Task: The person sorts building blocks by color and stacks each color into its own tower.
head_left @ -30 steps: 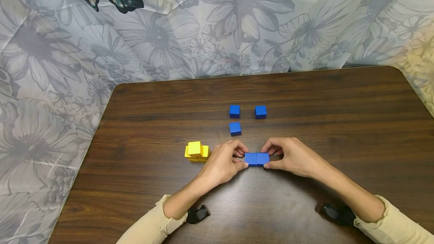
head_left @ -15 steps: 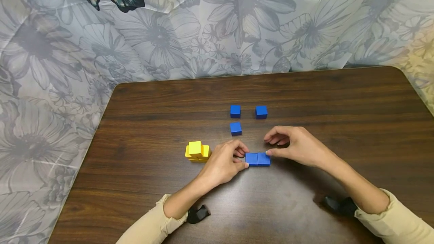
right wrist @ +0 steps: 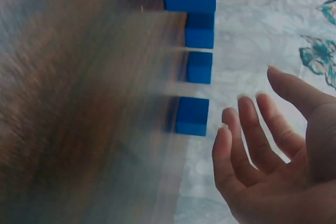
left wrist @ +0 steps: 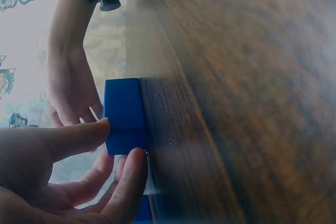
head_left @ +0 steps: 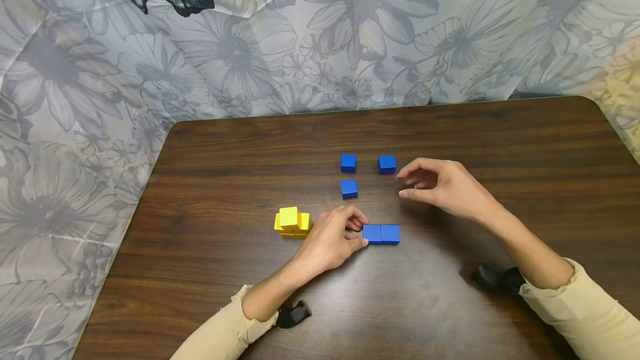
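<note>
Two blue cubes, a left one [head_left: 372, 233] and a right one [head_left: 390, 233], sit side by side and touching on the table. My left hand [head_left: 332, 238] pinches the left cube between thumb and fingertips at its near and far corners; the left wrist view shows the thumb [left wrist: 89, 137] against it. Raised past the pair, my right hand [head_left: 450, 188] holds nothing, its fingers loosely bent and apart. Its fingertips are close to a single blue cube [head_left: 386, 163] at the back. Two more blue cubes, one behind [head_left: 348, 162] and one in front [head_left: 349, 188], stand left of that cube.
Left of my left hand stands a small stack of yellow blocks [head_left: 289, 220], partly covered by that hand. The dark wooden table [head_left: 210, 182] ends at the back against a flower-printed cloth [head_left: 300, 60]. Each wrist carries a black camera.
My right hand has let go of the right cube of the pair and moved away, up and towards the back right cube. The left hand keeps its grip in place.
</note>
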### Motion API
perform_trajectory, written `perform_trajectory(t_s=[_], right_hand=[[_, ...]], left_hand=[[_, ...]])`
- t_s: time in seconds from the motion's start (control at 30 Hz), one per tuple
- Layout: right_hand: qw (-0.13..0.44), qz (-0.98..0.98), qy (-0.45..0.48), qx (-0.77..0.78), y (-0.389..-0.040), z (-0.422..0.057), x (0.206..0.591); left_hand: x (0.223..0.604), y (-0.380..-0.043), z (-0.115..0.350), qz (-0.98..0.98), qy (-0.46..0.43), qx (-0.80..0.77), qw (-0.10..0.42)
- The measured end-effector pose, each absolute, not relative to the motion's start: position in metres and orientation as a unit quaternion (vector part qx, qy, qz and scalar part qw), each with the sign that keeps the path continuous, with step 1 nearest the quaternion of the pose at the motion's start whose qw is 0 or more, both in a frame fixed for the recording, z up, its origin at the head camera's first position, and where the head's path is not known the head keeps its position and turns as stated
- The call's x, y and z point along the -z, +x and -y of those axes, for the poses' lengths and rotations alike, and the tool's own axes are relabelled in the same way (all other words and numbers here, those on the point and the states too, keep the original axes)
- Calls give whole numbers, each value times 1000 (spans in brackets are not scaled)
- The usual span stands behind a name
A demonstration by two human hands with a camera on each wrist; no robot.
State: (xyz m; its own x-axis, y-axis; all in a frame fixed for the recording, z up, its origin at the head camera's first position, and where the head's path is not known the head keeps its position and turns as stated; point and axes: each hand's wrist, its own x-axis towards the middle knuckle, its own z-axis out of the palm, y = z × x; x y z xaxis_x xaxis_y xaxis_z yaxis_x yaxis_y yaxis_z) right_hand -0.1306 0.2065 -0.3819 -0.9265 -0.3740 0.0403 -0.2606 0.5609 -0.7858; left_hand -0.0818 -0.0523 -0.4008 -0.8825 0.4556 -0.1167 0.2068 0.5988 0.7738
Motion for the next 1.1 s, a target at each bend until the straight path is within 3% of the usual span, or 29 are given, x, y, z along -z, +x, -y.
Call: perform_trajectory(t_s=[0.6,1.1], right_hand=[[31,-880,-130,456,-162,-200,385],[61,-894,-149,419,-185,-199,397]], left_hand=[[402,-82,53,-879,187,-409,157],[401,-82,53,-880,183,-407,161]])
